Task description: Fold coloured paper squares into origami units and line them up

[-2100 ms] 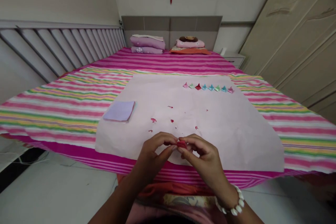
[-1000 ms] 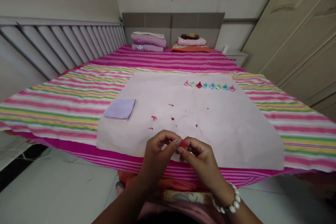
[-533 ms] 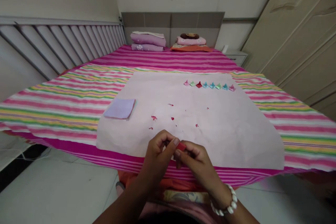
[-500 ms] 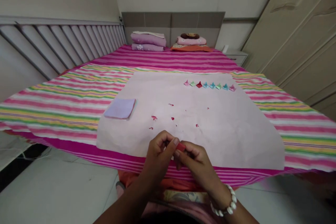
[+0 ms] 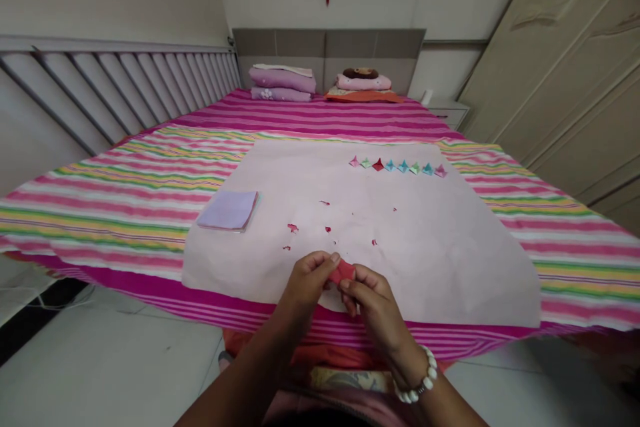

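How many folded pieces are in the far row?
8 folded pieces side by side, far right on the sheet: pink, green, red, blue, blue, green, blue, pink. None seems hidden.

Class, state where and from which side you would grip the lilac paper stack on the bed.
Pinch the lilac paper stack at its near right corner, coming from the front: it lies flat, and there the sheets' coloured edges show, likely a lip for fingertips.

We see soft, even light and only faint shadows; the wide lens bows the railing [image 5: 125, 90] and wardrobe [image 5: 565, 80] at the edges.
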Motion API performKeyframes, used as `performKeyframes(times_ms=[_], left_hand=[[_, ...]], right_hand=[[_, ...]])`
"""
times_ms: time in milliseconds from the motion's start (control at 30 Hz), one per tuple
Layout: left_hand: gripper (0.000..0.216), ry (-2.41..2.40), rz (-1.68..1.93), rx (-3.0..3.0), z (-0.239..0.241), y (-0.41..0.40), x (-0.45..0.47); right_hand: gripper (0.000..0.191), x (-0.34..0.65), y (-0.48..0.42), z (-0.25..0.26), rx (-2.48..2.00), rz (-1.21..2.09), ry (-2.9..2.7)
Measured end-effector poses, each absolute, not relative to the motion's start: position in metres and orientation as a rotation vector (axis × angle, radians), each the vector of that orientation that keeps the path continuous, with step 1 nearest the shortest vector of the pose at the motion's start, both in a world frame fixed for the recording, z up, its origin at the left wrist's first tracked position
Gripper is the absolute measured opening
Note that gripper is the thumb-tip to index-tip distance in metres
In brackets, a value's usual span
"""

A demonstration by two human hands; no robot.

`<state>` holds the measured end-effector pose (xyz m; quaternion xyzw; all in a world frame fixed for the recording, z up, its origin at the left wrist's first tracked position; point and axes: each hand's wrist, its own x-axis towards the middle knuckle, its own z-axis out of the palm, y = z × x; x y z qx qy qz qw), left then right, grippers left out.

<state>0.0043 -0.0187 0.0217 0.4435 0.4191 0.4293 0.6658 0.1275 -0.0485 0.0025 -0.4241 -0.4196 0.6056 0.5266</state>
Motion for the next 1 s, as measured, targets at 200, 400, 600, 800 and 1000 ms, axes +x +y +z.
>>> performKeyframes(times_ms=[200, 400, 600, 800, 1000], left_hand=[[0.026, 0.938, 0.950, 1.139, 0.030, -0.018, 0.000], [0.029, 0.918, 0.885, 0.995, 0.021, -0.005, 0.005], [0.034, 0.840, 0.906, 1.034, 0.027, -0.009, 0.011], [0.037, 0.892, 0.871, 1.004, 0.022, -0.009, 0.013], [0.027, 0.976, 0.997, 1.158, 0.023, -0.012, -0.002]], right_hand=[[0.021, 0.128, -0.048, 0.001, -1.026, 1.435, -1.014], [0.020, 0.128, -0.049, 0.003, -1.045, 1.403, -1.074], [0.024, 0.134, -0.050, 0.005, -1.028, 1.407, -1.072], [0.028, 0.134, -0.049, 0.002, -1.097, 1.319, -1.107], [0.030, 0.138, -0.050, 0.002, -1.119, 1.261, -1.020]])
